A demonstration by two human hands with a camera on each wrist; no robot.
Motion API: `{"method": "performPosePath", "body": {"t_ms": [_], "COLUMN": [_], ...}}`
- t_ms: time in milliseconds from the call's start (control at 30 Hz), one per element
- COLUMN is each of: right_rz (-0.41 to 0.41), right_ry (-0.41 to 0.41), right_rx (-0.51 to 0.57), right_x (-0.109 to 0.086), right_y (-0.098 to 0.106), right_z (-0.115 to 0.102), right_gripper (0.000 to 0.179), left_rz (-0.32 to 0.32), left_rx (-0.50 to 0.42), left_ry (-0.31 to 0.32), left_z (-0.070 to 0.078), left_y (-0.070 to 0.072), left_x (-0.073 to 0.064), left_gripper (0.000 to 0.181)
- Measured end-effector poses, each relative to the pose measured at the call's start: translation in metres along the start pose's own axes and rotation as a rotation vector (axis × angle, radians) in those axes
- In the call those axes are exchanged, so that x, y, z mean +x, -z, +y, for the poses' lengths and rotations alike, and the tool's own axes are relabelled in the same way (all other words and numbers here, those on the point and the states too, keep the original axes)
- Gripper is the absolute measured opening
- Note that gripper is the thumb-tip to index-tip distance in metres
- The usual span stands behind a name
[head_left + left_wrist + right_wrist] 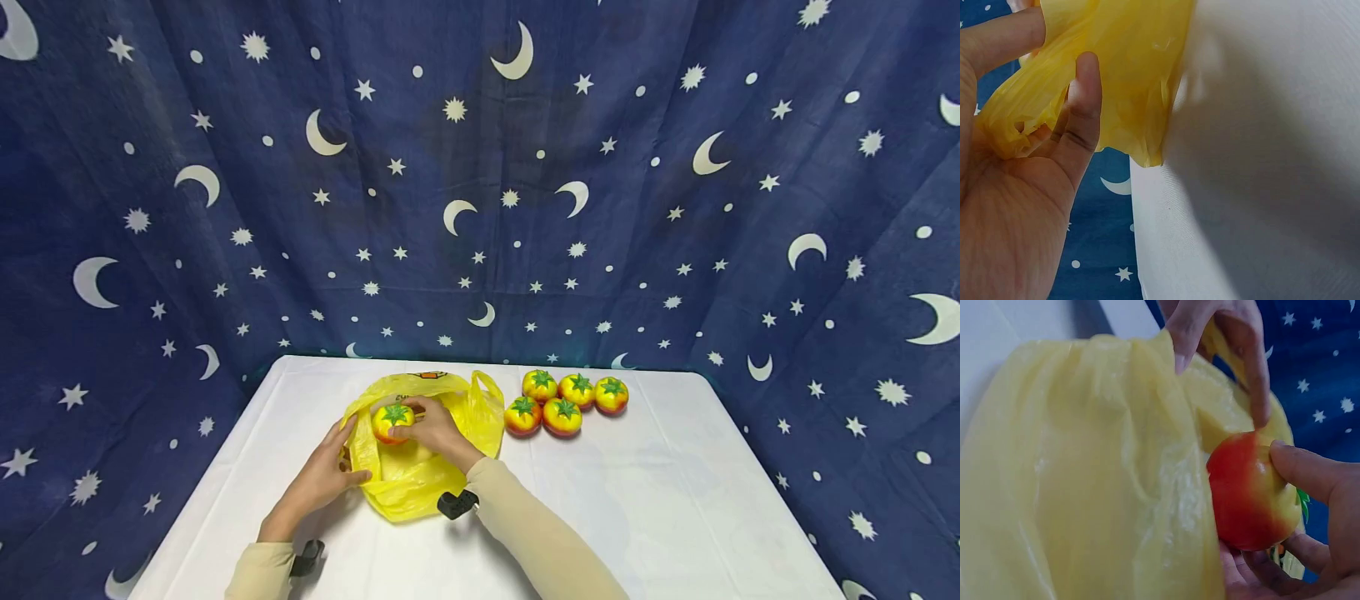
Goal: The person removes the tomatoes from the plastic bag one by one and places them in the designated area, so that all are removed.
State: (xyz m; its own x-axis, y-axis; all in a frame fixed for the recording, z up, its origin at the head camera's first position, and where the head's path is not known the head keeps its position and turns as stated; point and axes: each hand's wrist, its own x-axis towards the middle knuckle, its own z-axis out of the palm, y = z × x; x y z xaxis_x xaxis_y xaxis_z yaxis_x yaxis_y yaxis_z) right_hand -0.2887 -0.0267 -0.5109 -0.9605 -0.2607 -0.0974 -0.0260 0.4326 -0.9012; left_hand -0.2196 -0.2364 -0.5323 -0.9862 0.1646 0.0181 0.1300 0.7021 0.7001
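Note:
A yellow plastic bag (405, 487) lies on the table with its mouth spread toward the left. My left hand (322, 473) holds the rim at that mouth; in the left wrist view, bunched yellow plastic (1016, 128) sits between its thumb and fingers. My right hand (435, 429) grips a red and yellow tomato (390, 423) with a green leafy top, right at the bag's opening. In the right wrist view, the thumb presses one side of the tomato (1247, 494) and the fingers curl beneath it. Whatever is deeper inside the bag is hidden.
To the right of the bag, several similar tomatoes (562, 417) stand close together on the white tablecloth (660, 500). A dark blue curtain (480, 250) with moons and stars hangs behind the table and along both sides.

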Motion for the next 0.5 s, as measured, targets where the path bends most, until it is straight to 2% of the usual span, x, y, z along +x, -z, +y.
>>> {"method": "performPosePath", "body": {"t_ms": [500], "right_rz": [0.025], "right_ry": [0.021], "right_rx": [0.073], "right_x": [-0.028], "right_y": [0.015], "right_z": [-0.013], "right_gripper": [0.057], "left_rz": [0.022], "left_rx": [-0.010], "left_ry": [-0.036], "left_z": [0.000], "left_y": [-0.002], "left_x": [0.000], "left_gripper": [0.100]}}
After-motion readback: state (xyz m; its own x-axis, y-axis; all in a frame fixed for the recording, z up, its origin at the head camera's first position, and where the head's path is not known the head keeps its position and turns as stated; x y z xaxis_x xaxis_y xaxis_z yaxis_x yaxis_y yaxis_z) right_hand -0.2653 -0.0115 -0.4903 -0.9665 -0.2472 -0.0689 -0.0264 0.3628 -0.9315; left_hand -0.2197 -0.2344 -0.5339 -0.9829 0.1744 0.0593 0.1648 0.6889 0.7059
